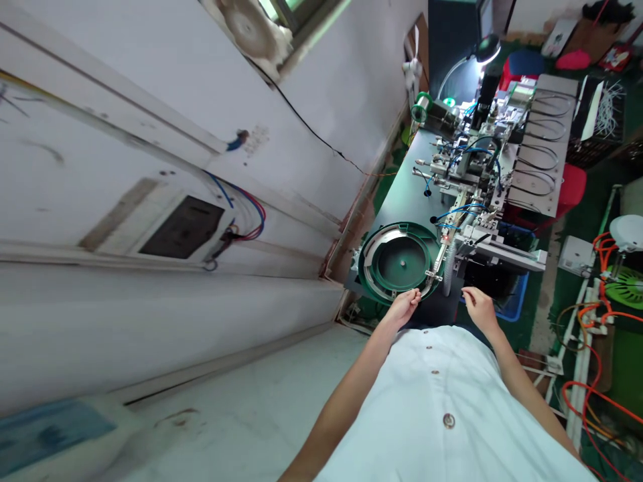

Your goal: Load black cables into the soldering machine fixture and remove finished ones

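My left hand (404,306) is closed at the near rim of a round green vibratory bowl feeder (366,276), its fingers pressed together. Whatever it may hold is too small to make out. To the right, my right hand (481,310) hovers by the front corner of the machine table (402,194), fingers curled in a pinch. I cannot see what, if anything, lies between them. A ribbed grey hose (449,268) stands between the two hands, beside a metal feed track (445,244) leading away from the bowl.
An assembly machine (477,161) with blue air tubes fills the table's far part, under a lit lamp (487,50). A blue crate (515,306) sits below on the right. Orange hoses (600,294) hang around a white frame farther right. A wall (241,301) runs along the left.
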Motion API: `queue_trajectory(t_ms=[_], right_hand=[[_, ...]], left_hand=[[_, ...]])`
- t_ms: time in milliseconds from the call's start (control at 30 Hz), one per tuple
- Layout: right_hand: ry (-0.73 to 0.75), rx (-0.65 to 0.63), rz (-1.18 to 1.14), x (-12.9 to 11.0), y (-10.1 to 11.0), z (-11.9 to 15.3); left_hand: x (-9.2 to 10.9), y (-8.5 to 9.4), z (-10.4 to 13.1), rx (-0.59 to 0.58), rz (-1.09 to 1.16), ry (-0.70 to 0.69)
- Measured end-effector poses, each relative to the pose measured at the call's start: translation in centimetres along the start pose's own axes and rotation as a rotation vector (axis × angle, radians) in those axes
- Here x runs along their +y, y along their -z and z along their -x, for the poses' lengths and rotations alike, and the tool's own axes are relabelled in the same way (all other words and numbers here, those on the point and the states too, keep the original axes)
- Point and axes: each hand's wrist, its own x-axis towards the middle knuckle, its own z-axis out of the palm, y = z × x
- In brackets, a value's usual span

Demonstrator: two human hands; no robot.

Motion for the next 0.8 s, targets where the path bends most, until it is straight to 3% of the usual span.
queue_trajectory(t_ms=[467, 800], right_hand=[[-0.025, -0.06, 0.072, 5.2, 2.0, 2.2], [0.001, -0.223, 0.128, 9.2, 4.2, 1.8]], left_hand=[[1.1, 0.0, -1.5, 0.225, 0.011, -0.153], [-1.4, -0.6, -0.7, 0.279, 0.002, -0.248]])
